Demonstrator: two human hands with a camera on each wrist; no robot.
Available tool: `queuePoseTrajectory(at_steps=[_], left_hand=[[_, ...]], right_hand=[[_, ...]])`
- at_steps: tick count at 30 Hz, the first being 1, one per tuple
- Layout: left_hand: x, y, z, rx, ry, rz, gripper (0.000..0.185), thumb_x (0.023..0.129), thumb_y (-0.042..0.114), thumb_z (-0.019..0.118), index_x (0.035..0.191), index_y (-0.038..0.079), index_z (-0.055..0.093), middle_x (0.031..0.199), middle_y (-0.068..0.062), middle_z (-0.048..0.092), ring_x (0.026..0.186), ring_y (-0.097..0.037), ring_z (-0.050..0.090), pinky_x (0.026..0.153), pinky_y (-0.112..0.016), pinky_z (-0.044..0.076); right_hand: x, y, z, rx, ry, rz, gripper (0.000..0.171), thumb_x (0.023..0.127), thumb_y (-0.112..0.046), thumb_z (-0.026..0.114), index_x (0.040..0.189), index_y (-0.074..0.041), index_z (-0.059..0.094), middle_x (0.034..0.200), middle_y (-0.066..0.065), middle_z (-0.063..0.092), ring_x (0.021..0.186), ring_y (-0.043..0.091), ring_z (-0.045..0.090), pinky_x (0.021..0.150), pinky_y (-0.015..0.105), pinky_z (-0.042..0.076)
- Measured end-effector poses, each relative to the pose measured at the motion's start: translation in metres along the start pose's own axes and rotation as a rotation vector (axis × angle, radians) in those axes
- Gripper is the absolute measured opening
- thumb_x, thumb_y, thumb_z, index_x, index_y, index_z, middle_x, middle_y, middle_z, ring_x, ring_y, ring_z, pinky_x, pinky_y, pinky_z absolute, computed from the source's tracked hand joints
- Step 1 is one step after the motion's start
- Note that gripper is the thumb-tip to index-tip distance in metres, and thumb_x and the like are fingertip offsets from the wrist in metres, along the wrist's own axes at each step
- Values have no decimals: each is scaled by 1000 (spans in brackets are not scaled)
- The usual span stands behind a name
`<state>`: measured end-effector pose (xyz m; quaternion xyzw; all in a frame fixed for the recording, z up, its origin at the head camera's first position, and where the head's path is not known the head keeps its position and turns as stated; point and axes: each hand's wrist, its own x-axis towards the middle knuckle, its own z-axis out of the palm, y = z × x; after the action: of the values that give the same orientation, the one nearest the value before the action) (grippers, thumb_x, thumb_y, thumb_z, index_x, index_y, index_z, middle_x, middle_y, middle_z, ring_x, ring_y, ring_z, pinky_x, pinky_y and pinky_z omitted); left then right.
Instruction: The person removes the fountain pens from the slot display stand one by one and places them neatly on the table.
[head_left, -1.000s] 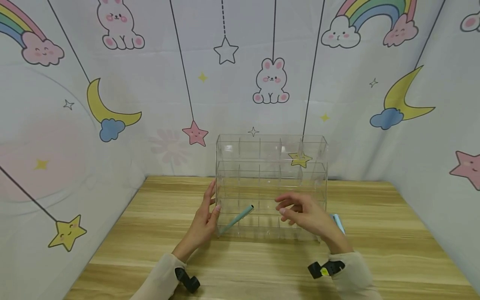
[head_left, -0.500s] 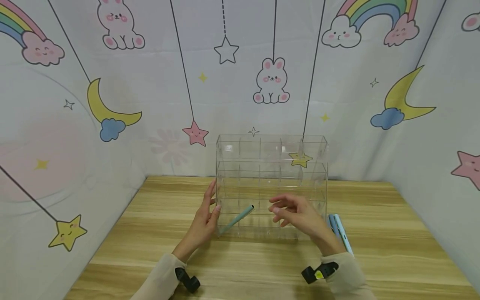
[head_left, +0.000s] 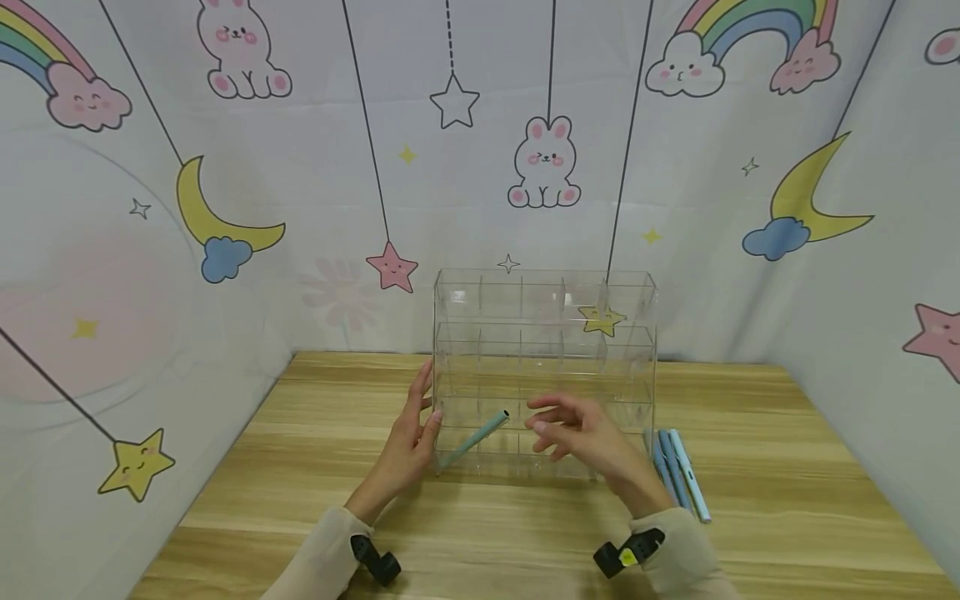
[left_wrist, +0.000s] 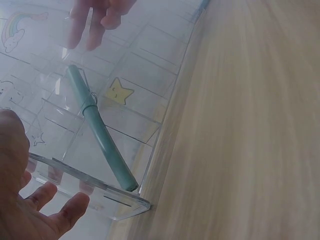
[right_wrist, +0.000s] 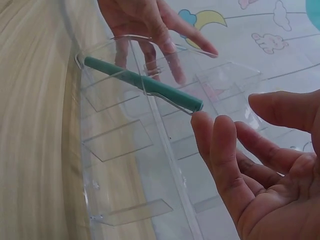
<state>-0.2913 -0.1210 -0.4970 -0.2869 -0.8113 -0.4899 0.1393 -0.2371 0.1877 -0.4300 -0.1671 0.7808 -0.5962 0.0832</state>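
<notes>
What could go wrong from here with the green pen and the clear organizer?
The green pen lies slanted in the clear acrylic organizer, its tip sticking out, so the empty right hand just beside it might knock it loose. The left hand only rests flat against the side wall, so a push could shift the organizer.

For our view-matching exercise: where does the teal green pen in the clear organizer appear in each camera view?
Head: the teal green pen leans in the bottom-left compartment, left of centre.
Left wrist: the pen runs diagonally, left of centre.
Right wrist: the pen slants across the upper middle.
Shared landmark: the clear acrylic organizer holding it.
</notes>
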Motion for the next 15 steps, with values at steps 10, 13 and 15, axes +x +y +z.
queuePoseTrajectory(at_steps=[10,13,15], left_hand=[[1,0,0,-7,-2,6,77,110,0,51,173,10,8,176,-28,25,136,-61,55,82,-43,65],[1,0,0,-7,0,7,76,111,1,51,173,10,9,176,-27,25,136,-61,55,82,-43,64],[1,1,-1,-10,-2,4,77,111,2,51,174,13,8,177,-26,24,136,-61,55,82,-43,64]], right_hand=[[2,3,12,69,-20,45,51,107,-24,68,152,-3,56,144,30,65,101,30,80,81,41,66],[3,3,14,95,-34,53,53,107,-23,67,155,-3,53,147,32,62,100,28,79,82,43,66],[4,4,16,108,-46,55,55,108,-22,67,157,-2,52,149,34,60,99,27,79,82,45,66]])
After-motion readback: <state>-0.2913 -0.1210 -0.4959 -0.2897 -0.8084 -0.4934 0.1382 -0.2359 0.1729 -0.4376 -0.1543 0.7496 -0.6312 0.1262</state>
